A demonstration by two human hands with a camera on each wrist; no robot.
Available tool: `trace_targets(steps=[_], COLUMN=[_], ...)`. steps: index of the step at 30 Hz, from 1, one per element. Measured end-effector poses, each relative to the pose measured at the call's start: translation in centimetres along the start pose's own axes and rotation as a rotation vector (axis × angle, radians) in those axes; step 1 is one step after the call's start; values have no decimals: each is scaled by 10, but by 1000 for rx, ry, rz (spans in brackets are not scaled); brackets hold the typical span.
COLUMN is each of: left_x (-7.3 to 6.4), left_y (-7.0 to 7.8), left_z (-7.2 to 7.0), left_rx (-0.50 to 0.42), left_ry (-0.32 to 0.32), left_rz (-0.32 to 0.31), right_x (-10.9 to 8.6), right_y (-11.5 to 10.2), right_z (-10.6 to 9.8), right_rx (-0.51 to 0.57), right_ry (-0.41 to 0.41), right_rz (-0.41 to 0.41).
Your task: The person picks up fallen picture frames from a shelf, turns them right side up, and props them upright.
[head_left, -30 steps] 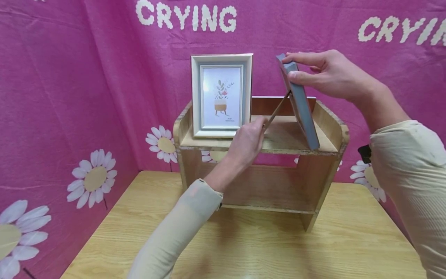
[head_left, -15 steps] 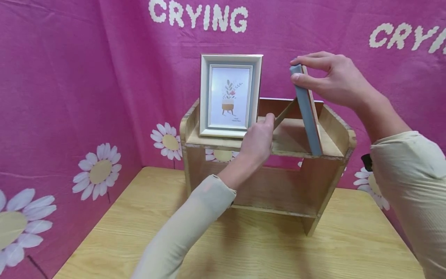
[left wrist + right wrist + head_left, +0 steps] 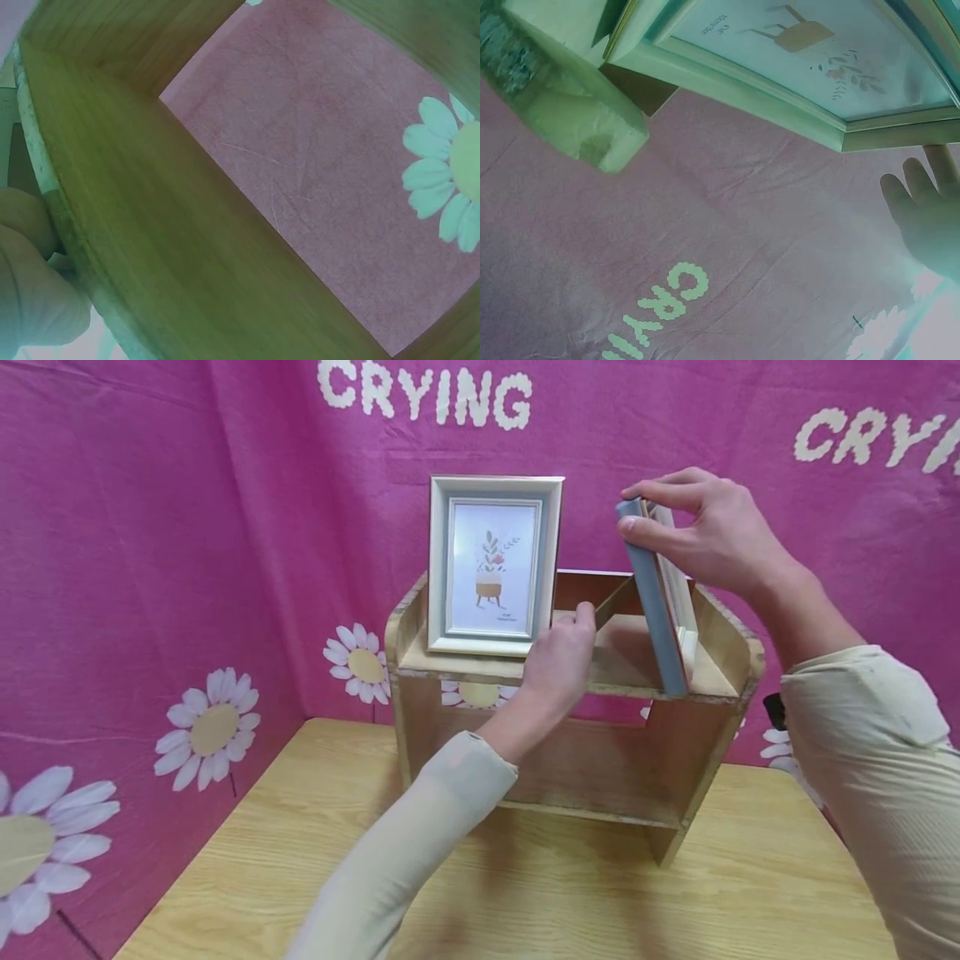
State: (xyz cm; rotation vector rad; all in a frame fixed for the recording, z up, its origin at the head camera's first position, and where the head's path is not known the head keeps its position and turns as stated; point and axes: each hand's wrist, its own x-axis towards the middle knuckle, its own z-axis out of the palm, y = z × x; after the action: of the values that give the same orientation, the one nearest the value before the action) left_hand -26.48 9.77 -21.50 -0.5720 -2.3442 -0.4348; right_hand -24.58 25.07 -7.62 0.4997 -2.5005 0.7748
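Note:
A second picture frame (image 3: pixel 656 610) stands tilted and nearly edge-on at the right of the wooden shelf's top board (image 3: pixel 487 667). Its upper edge is pinched by my right hand (image 3: pixel 705 531), thumb on the near side. Behind the frame a thin support leg (image 3: pixel 615 600) slants out to the left. My left hand (image 3: pixel 558 664) holds that leg's lower end, its fingertips partly hidden. The right wrist view shows the held frame's front, with a potted-plant print (image 3: pixel 806 35), and several right-hand fingers (image 3: pixel 922 184) at its edge. In the left wrist view my left hand (image 3: pixel 37 277) is at the board's edge.
A white picture frame (image 3: pixel 495 568) with a plant print stands upright on the shelf's left, just beside my left hand. The shelf's raised side panel (image 3: pixel 731 639) is right of the held frame. Below lies a wooden table (image 3: pixel 585 893); a pink floral cloth (image 3: pixel 262 468) hangs behind.
The held frame has turned, so a sliver of its front now shows on the right. The left hand still holds the leg. The head view has shifted slightly.

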Motion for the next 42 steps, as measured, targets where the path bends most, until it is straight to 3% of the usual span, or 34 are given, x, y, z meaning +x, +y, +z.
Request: trace_targets(steps=[4, 10, 17, 22, 27, 31, 34, 38, 40, 42], left_x=[2, 4, 6, 7, 6, -3, -16, -32, -38, -41], left_y=[3, 4, 2, 3, 3, 1, 1, 6, 13, 22], left_z=[3, 4, 4, 4, 2, 2, 6, 11, 11, 11], left_rx=[37, 62, 56, 60, 24, -62, -165, -396, -539, -624], left_ry=[15, 9, -23, -8, -42, -34, 71, 255, 283, 265], left_rz=[13, -15, -57, -65, -66, -55, -19, 82, 138, 178], right_x=[-1, 0, 1, 2, 1, 0, 0, 1, 2, 2], right_y=[0, -2, -4, -6, -6, -6, -7, -7, -7, -7], right_z=[-1, 4, 11, 12, 14, 16, 17, 17, 16, 15], right_rx=[4, 7, -13, -31, -41, -45, -38, -35, -42, -51], right_ry=[21, 31, 67, 92, 108, 106, 100, 99, 105, 116], right_rz=[21, 24, 7, -8, -2, -5, -5, 7, 10, 13])
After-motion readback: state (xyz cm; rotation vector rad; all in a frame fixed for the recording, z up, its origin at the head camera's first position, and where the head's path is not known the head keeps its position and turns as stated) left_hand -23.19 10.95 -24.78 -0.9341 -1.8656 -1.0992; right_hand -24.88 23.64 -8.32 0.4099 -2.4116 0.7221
